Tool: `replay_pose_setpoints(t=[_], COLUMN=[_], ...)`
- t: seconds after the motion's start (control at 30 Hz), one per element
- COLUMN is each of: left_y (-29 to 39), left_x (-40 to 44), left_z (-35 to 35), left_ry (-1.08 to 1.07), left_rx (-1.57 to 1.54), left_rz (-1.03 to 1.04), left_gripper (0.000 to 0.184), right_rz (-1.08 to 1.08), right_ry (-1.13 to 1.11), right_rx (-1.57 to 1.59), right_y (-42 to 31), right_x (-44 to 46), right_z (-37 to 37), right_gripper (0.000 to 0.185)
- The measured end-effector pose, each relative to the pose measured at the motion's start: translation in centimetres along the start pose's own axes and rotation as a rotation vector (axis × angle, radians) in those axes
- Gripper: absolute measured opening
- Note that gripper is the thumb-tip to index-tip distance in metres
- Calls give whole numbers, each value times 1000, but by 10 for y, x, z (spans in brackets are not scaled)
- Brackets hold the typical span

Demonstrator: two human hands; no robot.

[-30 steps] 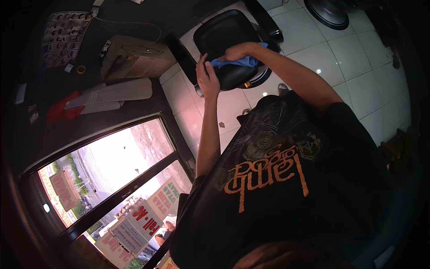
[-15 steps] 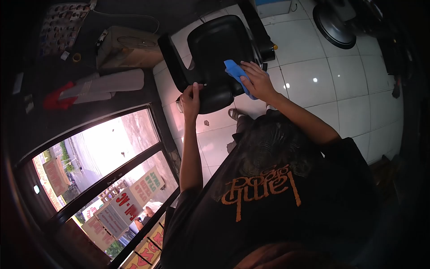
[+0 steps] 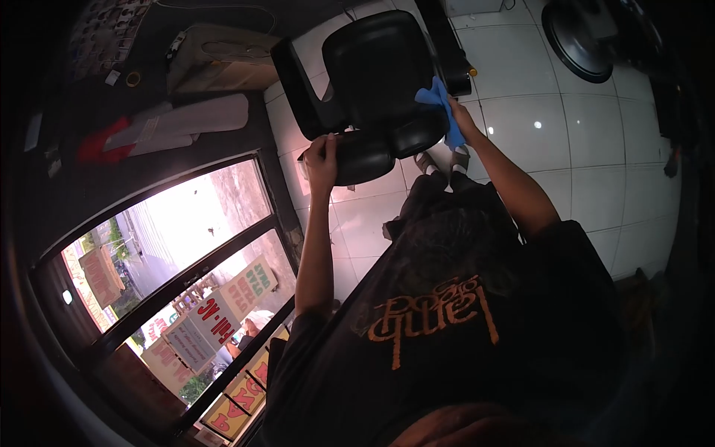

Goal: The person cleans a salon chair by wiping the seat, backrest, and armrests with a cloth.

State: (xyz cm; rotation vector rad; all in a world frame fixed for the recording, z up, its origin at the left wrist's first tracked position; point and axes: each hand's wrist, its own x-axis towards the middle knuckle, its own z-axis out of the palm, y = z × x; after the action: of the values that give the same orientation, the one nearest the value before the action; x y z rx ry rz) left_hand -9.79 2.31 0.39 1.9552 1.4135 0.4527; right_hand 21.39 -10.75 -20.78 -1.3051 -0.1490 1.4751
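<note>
A black padded barber chair (image 3: 380,67) stands ahead of me, its seat and armrests beyond its backrest (image 3: 365,158). My left hand (image 3: 322,162) has its fingers curled over the left end of that backrest. On the right, my right hand (image 3: 462,121) grips a crumpled blue cloth (image 3: 447,112). The cloth lies against the backrest's right end and hangs down a little past it. Part of my right fingers is hidden behind the cloth.
White floor tiles (image 3: 521,82) surround the chair. A round dark chair base (image 3: 577,45) stands far right. At left are a cardboard box (image 3: 223,63), a pale roll (image 3: 186,123) with a red end, and a glass door (image 3: 179,231) with signs.
My right hand has moved the blue cloth rightward to the backrest's right end. My left hand stays at the left end. The view has shifted slightly.
</note>
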Motion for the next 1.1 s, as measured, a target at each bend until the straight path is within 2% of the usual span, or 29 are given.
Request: replay_pose_setpoints(t=[0.03,0.17,0.23,0.3,0.47,0.5,0.53,0.57,0.67,0.7,0.8,0.9,1.0,1.07,1.1], left_y=[0,-2,-11,-12,-18,-18,-18,-18,-12,-11,-10,-8,5,5,9], left_x=[0,1,3,3,3,3,5,7,11,13,14,10,9,7,8], left_z=[0,2,4,6,6,9,9,9,5,4,6,8,5,10,10], left_ry=[7,56,56,72,85,82,60,44,22,29,54,102,139,240,226], left_rx=[-14,-37,-87,-77,-1,-80,-32,17,125,116,82,72,118,198,245], left_rz=[14,70,53,55,131,93,85,79,72,61,18,-32,-78,-150,-199], left_gripper=[39,31,31,31,26,26,26,26,26,26,24,22,18,17,18], right_rz=[17,87,69,97,126,127,120,47,-80,-102,-7,-60,-219,-491,-537], right_ry=[-39,129,208,262,122,117,105,100,175,37,-83,137,379,473,407], right_rx=[40,274,193,86,364,431,497,523,651,700,702,355,44,-388,-538], right_y=[10,29,15,-30,-68,-72,-79,-74,-98,-98,-109,-135,-198,-228,-247], right_x=[0,-15,-46,-94,-136,-140,-141,-136,-144,-138,-84,-2,60,110,126], right_z=[-6,10,17,33,0,-10,-20,-32,-12,-18,-52,-80,-64,-52,-42], right_gripper=[71,71,70,67,64,65,65,74,85,86,81,73,62,56,55])
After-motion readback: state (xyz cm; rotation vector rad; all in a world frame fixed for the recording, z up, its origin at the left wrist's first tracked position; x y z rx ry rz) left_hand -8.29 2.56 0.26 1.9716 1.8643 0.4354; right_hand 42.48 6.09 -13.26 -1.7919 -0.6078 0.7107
